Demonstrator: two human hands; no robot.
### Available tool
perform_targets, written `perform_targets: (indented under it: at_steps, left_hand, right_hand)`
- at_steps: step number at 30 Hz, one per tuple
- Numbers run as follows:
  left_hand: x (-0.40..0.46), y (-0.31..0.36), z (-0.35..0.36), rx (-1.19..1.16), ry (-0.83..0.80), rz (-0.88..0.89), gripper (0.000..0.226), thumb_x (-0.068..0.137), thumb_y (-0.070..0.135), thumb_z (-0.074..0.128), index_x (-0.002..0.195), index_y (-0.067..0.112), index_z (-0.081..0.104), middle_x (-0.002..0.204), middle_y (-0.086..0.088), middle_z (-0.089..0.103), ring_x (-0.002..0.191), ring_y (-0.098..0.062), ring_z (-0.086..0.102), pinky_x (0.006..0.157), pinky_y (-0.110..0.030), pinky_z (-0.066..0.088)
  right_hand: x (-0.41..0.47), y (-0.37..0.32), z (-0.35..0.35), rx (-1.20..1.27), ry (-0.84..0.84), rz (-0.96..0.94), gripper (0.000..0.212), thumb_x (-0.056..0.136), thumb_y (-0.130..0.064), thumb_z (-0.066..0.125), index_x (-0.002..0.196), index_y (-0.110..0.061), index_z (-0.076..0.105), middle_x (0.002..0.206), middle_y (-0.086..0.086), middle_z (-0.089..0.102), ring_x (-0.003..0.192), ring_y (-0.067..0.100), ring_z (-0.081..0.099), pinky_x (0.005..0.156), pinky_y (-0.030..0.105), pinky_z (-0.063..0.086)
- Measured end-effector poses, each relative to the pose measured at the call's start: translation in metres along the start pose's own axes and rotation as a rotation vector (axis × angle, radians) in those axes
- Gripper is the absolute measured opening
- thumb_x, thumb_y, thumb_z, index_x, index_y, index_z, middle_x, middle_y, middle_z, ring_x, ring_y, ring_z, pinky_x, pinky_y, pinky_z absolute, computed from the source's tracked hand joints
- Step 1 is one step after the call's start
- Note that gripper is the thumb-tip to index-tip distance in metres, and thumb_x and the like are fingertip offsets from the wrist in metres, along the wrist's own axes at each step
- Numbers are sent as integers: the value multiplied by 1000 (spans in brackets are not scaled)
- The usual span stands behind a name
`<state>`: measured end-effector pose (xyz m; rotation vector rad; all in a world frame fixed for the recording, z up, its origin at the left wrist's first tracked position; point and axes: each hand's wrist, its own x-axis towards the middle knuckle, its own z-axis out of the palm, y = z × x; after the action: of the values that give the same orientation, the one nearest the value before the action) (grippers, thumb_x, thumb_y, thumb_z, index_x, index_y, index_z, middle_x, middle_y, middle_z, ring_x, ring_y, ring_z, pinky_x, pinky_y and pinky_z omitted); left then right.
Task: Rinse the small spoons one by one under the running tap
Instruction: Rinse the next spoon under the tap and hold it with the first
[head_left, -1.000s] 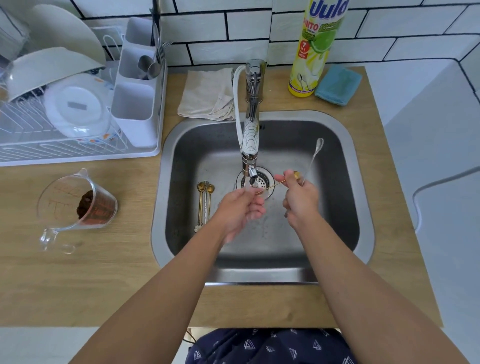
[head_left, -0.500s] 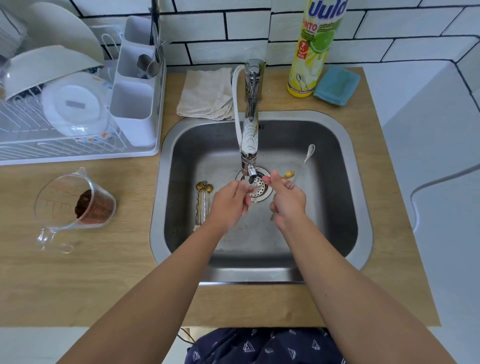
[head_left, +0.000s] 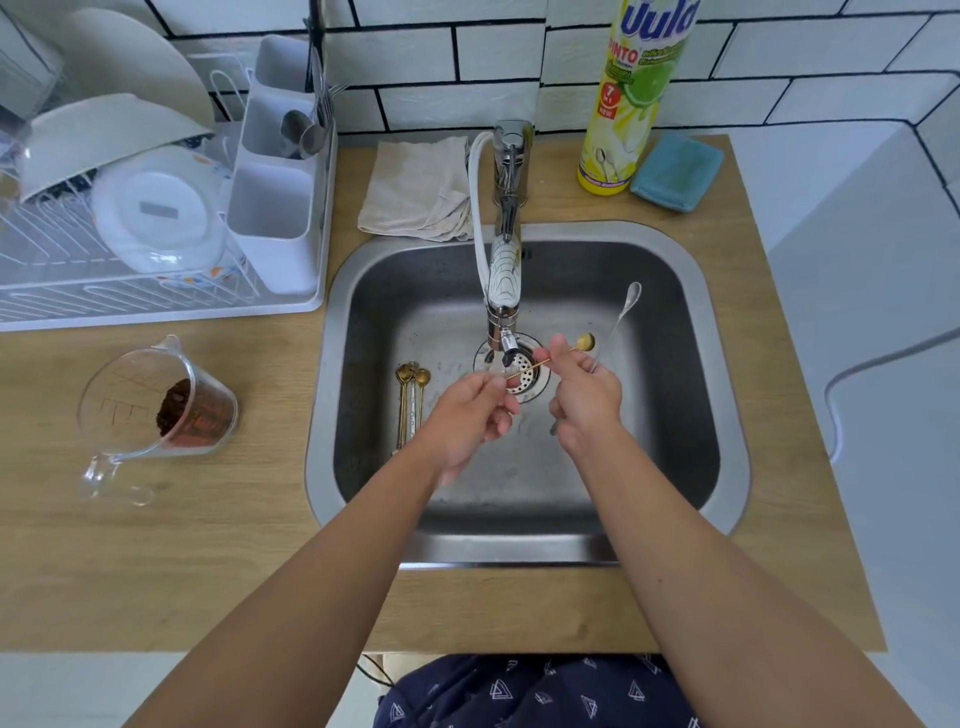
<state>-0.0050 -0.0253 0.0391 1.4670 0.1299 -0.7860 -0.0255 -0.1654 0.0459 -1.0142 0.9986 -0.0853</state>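
Rinsing gold spoon beneath tap.
Left hand and right hand each pinched its handle; silver spoon also in right; more spoons lay left in sink.

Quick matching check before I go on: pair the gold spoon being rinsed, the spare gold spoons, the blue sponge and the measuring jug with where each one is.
Things:
1. gold spoon being rinsed
2. spare gold spoons
3. blue sponge
4. measuring jug

Places:
A. counter, left of the sink
B. held in both hands near the tap
C. sink floor, left of the drain
D. counter, right of the soap bottle

Pairs: 1-B, 2-C, 3-D, 4-A
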Motion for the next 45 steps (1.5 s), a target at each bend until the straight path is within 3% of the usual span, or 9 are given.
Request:
perform_targets:
  at_steps: [8,12,16,20,23,30,34,38,45]
  left_hand:
    - [6,7,1,-93,190,-160,46,101,51,50,66,21,53,49,4,42,37,-10,30,35,-21,23]
    - [5,2,-1,-114,73,-116,31,105,38,49,93,12,62,63,3,52,46,-7,42,41,-20,34]
    - [-3,5,6,125,28,40,24,105,29,50,113,7,55,70,6,57,59,-6,54,55,-21,46]
    - [-2,14,9,430,165,109,37,105,35,47,85,9,62,61,2,57,53,-11,52,50,-23,44]
    - [-4,17,8,361,149,48,53,103,45,48,62,14,59,46,2,49,43,-13,42,41,-22,35]
    - [-7,9,0,255,-43,18,19,108,18,46,110,10,63,80,-1,69,53,-11,55,48,-20,41]
    - [-9,11,-1,301,42,-42,25,108,24,42,100,11,61,77,-2,68,50,-13,54,45,-20,39]
    - [-17,11,-10,275,23,-83,27,109,29,37,103,12,56,78,-3,71,52,-14,54,48,-24,40]
    - [-35,1,-17,323,-52,-105,26,109,25,36,97,12,55,69,0,63,50,-12,47,50,-26,38]
  right_hand:
    - [2,3,-4,-55,-131,-17,23,98,-32,71,85,-15,75,71,-6,75,38,6,22,38,21,21]
    - [3,2,-10,-83,-139,-84,23,98,-28,71,77,-21,75,88,-2,82,40,7,24,38,22,23]
    - [3,0,-10,-104,-16,-71,27,96,-34,73,71,-23,75,94,-1,82,41,8,30,36,19,24]
    - [4,-1,-7,-101,-8,-41,24,96,-37,72,82,-18,77,89,-2,79,45,11,27,36,19,24]
    - [6,-4,-6,-76,-29,-29,24,98,-34,71,92,-11,73,87,-3,81,44,11,22,35,20,23]
    - [6,-2,-5,-140,-94,-31,21,96,-32,73,81,-18,72,88,-2,81,34,1,29,34,17,23]
    - [1,8,4,-215,-175,-3,13,92,-26,78,81,-19,75,61,-13,69,32,-2,44,37,16,31]
    - [-6,27,11,-229,-320,43,12,85,-20,84,75,-19,77,67,0,69,37,1,48,36,14,39]
    - [6,14,10,-105,-212,79,22,92,-16,77,70,-19,77,54,-12,64,35,5,24,34,20,21]
